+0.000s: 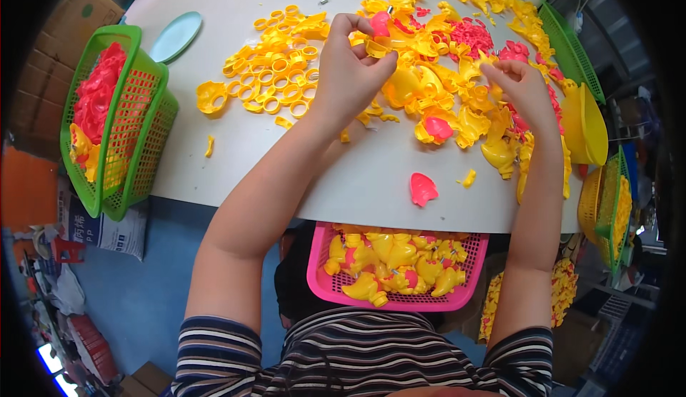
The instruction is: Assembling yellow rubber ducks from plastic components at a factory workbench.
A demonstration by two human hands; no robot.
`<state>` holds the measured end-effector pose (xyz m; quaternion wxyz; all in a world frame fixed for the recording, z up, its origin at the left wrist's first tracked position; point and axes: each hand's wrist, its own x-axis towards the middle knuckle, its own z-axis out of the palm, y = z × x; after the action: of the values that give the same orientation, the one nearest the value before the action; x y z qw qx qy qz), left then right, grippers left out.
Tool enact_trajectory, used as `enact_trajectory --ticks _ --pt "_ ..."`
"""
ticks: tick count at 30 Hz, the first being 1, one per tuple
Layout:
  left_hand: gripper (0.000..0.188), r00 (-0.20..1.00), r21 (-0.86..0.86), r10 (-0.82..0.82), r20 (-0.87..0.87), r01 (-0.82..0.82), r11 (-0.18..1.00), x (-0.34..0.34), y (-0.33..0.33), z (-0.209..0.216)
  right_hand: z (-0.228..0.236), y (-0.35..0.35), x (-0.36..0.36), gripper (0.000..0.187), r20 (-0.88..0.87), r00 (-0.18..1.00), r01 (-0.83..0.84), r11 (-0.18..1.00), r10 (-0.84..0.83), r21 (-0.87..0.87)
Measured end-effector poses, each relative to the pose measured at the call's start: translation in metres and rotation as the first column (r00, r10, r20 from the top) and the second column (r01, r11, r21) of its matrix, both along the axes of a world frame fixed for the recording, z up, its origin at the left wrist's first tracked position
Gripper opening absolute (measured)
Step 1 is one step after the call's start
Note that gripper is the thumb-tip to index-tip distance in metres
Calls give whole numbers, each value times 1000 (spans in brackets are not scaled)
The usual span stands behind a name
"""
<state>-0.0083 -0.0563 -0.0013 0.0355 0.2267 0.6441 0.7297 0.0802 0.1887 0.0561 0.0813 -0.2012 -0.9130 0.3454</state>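
My left hand [350,75] is raised over the table, its thumb and fingers closed on a pink plastic part [381,25] with a metal pin at its top and a yellow piece below it. To the right, my right hand [527,95] pinches a small, pointed yellow plastic piece [487,60] above the heap. Loose yellow plastic shells [421,82] lie between the hands, mixed with pink parts [471,36]. Left of my left hand, several yellow rings [281,81] are spread out. One pink shell [423,190] lies near the table's front edge.
A pink basket [318,268] of yellow-and-pink assembled pieces sits below the front edge. Green baskets [146,104] with pink and yellow parts stand at the left, by a pale blue lid [176,36]. A yellow bowl [586,125] and another green basket [572,50] border the right side.
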Motion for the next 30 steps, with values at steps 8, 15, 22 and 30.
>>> enact_trajectory --ticks 8,15,22,30 --pt "33 896 -94 -8 -444 -38 995 22 14 -8 -27 -92 -4 39 -287 957 -246 431 -33 -868" --pt "34 926 22 -142 -350 159 987 21 7 -1 -33 -86 -1 38 -327 945 -277 513 -8 -813" --pt "36 985 254 -106 -135 138 957 27 8 10 -31 -90 4 44 -392 916 -289 538 -87 -792" --pt "46 874 -79 -66 -482 31 996 29 4 12 -34 -91 7 44 -448 894 -379 520 -9 -766"
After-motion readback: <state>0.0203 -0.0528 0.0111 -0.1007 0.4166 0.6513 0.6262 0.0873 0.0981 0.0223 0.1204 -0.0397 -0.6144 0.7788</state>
